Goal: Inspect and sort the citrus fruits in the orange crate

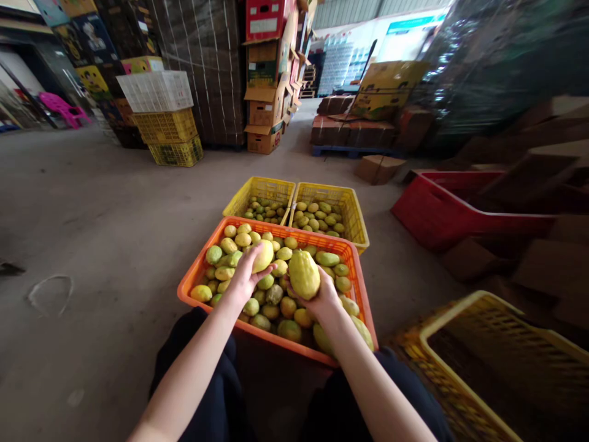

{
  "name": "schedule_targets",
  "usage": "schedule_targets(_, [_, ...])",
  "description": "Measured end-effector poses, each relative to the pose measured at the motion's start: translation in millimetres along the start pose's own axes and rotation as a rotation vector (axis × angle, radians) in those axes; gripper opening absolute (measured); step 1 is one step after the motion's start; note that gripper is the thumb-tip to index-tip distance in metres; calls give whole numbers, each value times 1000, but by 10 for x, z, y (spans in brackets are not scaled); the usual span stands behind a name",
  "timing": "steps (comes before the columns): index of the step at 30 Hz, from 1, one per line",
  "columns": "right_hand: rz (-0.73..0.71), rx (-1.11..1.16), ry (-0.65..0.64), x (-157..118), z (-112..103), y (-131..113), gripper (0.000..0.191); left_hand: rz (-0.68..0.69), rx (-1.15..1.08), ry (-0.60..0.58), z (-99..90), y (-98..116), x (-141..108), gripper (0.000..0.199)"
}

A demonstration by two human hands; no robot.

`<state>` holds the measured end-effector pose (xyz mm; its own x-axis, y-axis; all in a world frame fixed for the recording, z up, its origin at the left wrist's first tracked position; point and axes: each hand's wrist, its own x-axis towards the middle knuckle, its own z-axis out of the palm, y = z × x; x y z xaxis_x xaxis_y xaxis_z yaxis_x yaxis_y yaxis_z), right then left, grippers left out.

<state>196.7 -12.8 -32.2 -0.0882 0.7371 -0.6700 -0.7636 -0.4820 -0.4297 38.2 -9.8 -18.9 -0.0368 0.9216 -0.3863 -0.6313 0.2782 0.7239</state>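
Observation:
My left hand [248, 275] is closed around a smooth yellow fruit [263, 256]. In my right hand [321, 296] rests a larger, bumpy, pear-shaped yellow-green fruit [304, 275], its fingers wrapped behind and under it. Both hands are above an orange plastic crate [205, 248] between my knees. Many yellow and green fruits [275, 294] of mixed sizes fill that crate, some with brownish skins. The exact kind of fruit is unclear.
Two yellow crates [361, 218] with smaller fruits adjoin the far side. A red bin [432, 212] and another yellow crate [453, 319] stand to the right. Stacked crates [168, 126], cardboard boxes [263, 113] and a loaded blue pallet [354, 151] are farther back.

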Motion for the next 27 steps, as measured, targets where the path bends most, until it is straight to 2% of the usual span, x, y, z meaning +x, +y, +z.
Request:
schedule_targets(3, [-9,-22,18,15,4,4,21,-69,-60,-50,-20,2,24,36])
schedule_targets(5, [-54,-27,64,23,6,10,14,-89,-93,-59,-29,7,45,40])
schedule_targets(9, [-65,8,49,59,-21,28,8,-114,-112,-15,-55,-13,88,33])
schedule_targets(15, [5,39,-37,124,-63,60,16,-99,-159,-84,-50,-53,95,31])
schedule_targets(19, [-90,4,-104,62,-9,64,24,-38,-132,-28,3,-17,50,23])
schedule_targets(22, [-90,-51,-128,-12,33,52,22,-3,-99,-30,12,2,18,15])
schedule_targets(25, [-70,-71,-148,-56,35,41,16,-36,-101,-54,-2,7,0,19])
schedule_targets(27, [-73,-56,-167,-51,13,41,15,-68,-138,-47,-14,12,-2,28])
